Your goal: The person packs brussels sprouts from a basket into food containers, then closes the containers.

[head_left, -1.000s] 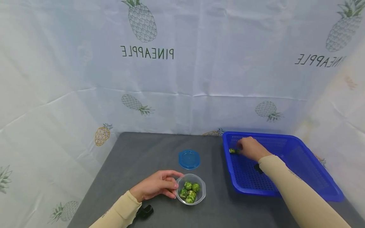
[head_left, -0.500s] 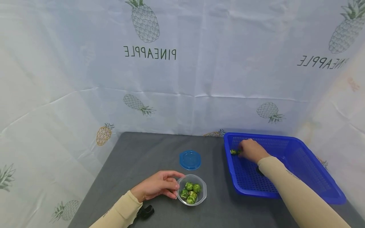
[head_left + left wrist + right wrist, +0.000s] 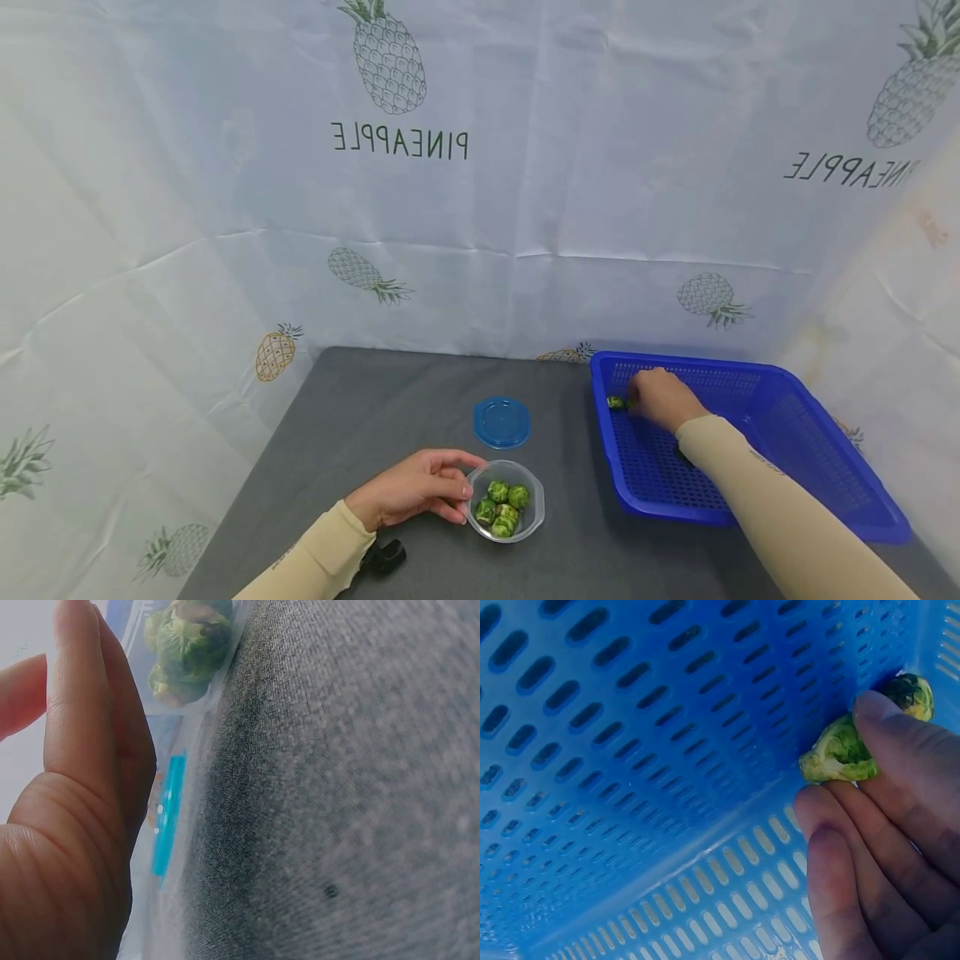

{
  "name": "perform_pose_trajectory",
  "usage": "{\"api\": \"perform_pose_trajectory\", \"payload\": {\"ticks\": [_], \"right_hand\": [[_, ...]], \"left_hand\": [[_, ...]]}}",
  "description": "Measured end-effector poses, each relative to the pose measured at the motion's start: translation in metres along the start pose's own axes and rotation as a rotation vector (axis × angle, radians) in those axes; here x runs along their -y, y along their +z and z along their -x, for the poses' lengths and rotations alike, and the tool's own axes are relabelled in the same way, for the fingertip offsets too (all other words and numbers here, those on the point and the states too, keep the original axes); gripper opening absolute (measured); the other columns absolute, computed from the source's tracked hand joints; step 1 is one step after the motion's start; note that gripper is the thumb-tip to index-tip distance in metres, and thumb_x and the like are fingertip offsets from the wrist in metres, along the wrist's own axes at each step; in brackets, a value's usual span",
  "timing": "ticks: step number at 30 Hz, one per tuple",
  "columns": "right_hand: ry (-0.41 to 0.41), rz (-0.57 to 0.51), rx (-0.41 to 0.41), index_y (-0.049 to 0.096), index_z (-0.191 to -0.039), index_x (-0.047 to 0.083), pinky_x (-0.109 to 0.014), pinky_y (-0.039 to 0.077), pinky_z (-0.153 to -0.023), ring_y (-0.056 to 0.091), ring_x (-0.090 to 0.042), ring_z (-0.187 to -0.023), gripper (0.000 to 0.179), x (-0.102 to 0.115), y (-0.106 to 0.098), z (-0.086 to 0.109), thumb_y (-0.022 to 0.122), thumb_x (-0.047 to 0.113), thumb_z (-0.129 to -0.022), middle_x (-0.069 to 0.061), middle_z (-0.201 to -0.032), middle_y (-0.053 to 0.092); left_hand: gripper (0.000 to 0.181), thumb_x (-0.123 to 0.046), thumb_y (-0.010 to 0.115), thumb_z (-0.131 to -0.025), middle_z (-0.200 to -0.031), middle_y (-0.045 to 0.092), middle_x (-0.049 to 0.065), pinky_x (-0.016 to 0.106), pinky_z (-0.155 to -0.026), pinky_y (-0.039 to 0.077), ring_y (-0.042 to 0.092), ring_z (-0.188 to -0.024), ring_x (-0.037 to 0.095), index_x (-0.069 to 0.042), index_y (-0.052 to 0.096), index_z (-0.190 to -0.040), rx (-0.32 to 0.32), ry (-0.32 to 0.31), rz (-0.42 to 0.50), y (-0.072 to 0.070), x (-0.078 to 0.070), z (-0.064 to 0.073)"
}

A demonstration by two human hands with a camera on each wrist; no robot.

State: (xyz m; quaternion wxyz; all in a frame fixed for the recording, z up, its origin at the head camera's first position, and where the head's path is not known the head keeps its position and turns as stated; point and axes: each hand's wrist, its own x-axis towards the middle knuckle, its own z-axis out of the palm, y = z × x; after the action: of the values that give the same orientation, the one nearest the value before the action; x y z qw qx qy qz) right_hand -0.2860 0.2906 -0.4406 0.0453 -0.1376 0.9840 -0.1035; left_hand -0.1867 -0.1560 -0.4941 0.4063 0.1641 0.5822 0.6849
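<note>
My left hand [image 3: 420, 487] holds the side of a clear plastic container [image 3: 537, 507], thumb at its rim. Several green Brussels sprouts [image 3: 502, 510] lie inside, and the left wrist view shows some sprouts [image 3: 193, 645] through the wall. Over on the right, my right hand [image 3: 663, 397] reaches into a blue perforated basket [image 3: 660, 496]. In the right wrist view its thumb and fingers pinch a Brussels sprout [image 3: 836, 756] by the basket wall. Another sprout [image 3: 915, 696] sits just behind, partly covered by the thumb.
A blue round lid [image 3: 502, 423] lies on the grey tabletop [image 3: 390, 400] beyond the container. White curtains [image 3: 525, 192] printed with pineapples hang behind and at both sides. The basket stands at the table's right, its walls raised around my right hand.
The head view has shifted slightly. My right hand stays at the sprouts in the basket's left side, and the left hand keeps its hold on the container.
</note>
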Motion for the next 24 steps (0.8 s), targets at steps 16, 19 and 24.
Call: {"api": "perform_pose_trajectory", "payload": {"ticks": [16,19,24], "right_hand": [[0.022,-0.119,-0.005,0.082,-0.106,0.003,-0.053,0.064,-0.081,0.076,-0.032,-0.093,0.016,-0.001,-0.022,0.022,0.081,0.015,-0.095,-0.014,-0.102,0.080],[0.046,-0.174,-0.017,0.082,-0.110,0.005,-0.052,0.065,-0.083,0.076,-0.030,-0.098,0.019,0.006,-0.032,0.038,0.080,0.020,-0.098,-0.011,-0.105,0.081],[0.071,-0.234,-0.064,0.082,-0.116,0.008,-0.051,0.065,-0.084,0.077,-0.028,-0.100,0.021,0.022,-0.043,0.065,0.078,0.022,-0.100,-0.008,-0.108,0.082]], "left_hand": [[0.060,-0.013,0.071,-0.104,-0.103,0.076,0.004,0.033,-0.086,0.069,0.077,-0.086,0.011,-0.003,0.049,-0.160,-0.003,0.000,-0.005,0.001,-0.001,-0.001],[0.061,-0.013,0.072,-0.104,-0.103,0.075,0.005,0.034,-0.087,0.069,0.077,-0.086,0.012,-0.003,0.049,-0.159,-0.008,0.000,-0.007,0.000,-0.002,0.000],[0.061,-0.014,0.072,-0.104,-0.104,0.075,0.006,0.035,-0.088,0.069,0.077,-0.087,0.012,-0.003,0.049,-0.160,-0.006,-0.003,-0.009,0.001,-0.002,-0.001]]}}
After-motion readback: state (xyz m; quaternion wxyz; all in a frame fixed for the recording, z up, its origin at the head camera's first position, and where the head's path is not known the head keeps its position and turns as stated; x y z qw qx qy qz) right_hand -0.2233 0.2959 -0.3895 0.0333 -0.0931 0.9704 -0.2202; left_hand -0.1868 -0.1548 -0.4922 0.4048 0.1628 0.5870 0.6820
